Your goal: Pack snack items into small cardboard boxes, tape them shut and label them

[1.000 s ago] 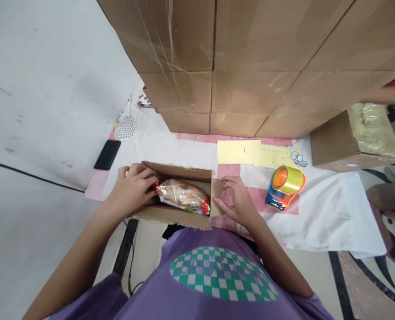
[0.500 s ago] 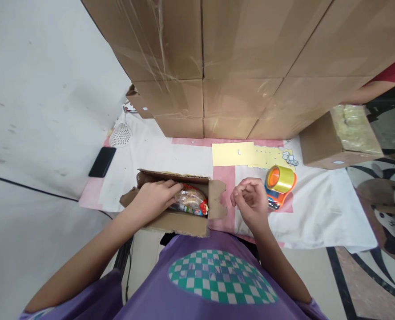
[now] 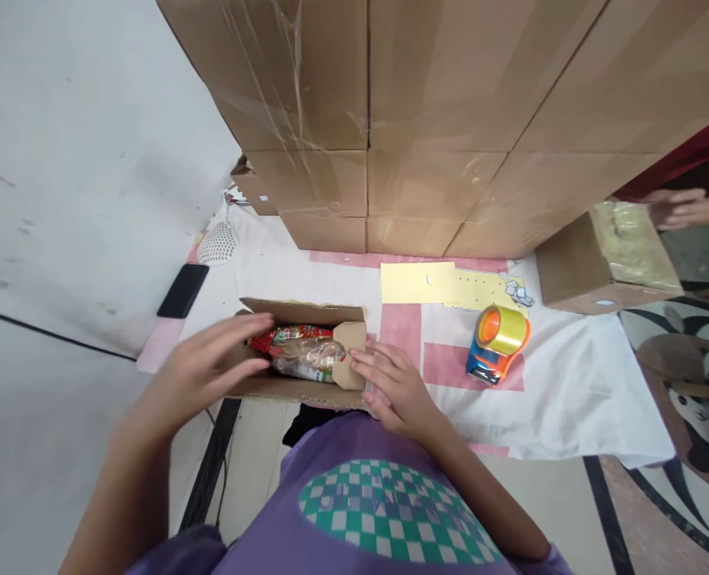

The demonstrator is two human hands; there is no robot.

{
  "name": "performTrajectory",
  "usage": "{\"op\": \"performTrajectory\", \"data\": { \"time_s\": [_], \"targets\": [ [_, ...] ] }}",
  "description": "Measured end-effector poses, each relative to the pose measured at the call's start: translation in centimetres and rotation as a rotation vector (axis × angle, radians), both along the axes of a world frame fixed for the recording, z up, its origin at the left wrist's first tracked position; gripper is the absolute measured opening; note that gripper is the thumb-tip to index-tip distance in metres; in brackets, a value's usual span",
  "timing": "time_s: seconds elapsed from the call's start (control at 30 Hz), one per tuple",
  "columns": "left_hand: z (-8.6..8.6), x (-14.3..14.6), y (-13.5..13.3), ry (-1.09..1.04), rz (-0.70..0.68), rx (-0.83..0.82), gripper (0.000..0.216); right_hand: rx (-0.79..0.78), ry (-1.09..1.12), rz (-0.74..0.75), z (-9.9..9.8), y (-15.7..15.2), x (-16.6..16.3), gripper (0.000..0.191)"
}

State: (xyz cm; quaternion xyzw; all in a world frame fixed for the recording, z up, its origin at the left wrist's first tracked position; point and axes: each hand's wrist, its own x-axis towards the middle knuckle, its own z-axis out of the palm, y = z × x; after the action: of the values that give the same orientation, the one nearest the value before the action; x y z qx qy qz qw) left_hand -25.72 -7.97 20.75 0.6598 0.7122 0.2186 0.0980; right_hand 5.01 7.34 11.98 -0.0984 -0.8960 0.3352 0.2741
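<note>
Cardboard box [image 3: 283, 390] lay with its long axis left to right on the cloth [image 3: 570, 375] between the 2 hands, a snack packet [image 3: 298, 351] inside. Left hand [image 3: 204, 371], open and empty, hovered blurred at its left end; right hand [image 3: 394, 387] lay flat-fingered against the right end flap [image 3: 350, 363], gripping nothing.

- Open carton [image 3: 300, 313]: set at the near edge of the cloth [image 3: 570, 383], left of middle; packet [image 3: 298, 351] held inside.
- Left hand [image 3: 204, 371] placed at the carton's left end, right hand [image 3: 394, 383] at its right end.
- Tape dispenser [image 3: 497, 343]: stood right of the carton, apart.
- Paper sheet [image 3: 417, 282]: laid behind these, before the stacked cartons [image 3: 426, 120] along the far edge.
- Phone [image 3: 182, 291]: at the left edge.
- Second box [image 3: 570, 271]: far right corner.
</note>
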Motion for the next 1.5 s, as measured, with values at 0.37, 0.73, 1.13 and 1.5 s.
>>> {"op": "performTrajectory", "data": {
  "time_s": [0.37, 0.73, 1.13, 1.5],
  "targets": [
    [-9.7, -0.9, -6.7, -0.423, 0.172, 0.009, 0.137, 0.023, -0.003, -0.007, 0.9, 0.7, -0.9, 0.037],
    [-10.1, 3.0, -1.4, -0.367, 0.524, 0.263, 0.071, -0.361, 0.153, 0.02, 1.1, 2.7, -3.5, 0.07],
    [-7.3, 8.3, 2.3, 0.38, -0.166, 0.076, 0.089, -0.137, 0.03, -0.092, 1.0, 1.6, -0.9, 0.046],
    [-8.6, 4.8, 4.3, 0.424, -0.386, 0.163, 0.072, -0.689, 0.287, -1.068, -4.7, 11.3, 14.3, 0.058]
  ]
}}
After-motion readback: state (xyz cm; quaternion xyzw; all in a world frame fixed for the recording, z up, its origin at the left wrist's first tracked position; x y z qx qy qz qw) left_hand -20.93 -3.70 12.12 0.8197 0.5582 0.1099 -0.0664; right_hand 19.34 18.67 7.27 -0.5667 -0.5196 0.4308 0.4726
